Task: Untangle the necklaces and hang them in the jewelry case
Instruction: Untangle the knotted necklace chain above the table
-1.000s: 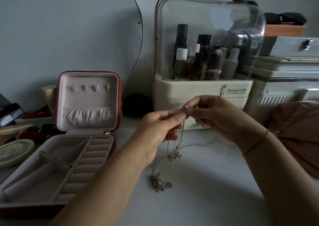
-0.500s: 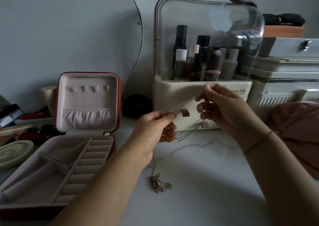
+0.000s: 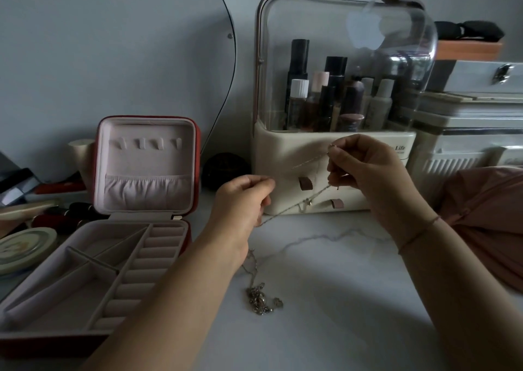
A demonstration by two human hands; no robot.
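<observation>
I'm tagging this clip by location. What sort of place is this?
Probably a home dressing table: a wall mirror, a clear-lidded cosmetics organizer full of bottles, and an open jewelry case.

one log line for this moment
left hand pinches chain | right hand pinches chain, higher | tangle on table | jewelry case open, hooks bare

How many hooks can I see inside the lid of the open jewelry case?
4 hooks, in one row near the top of the lid: far left, second, third, far right. All are bare.
</observation>
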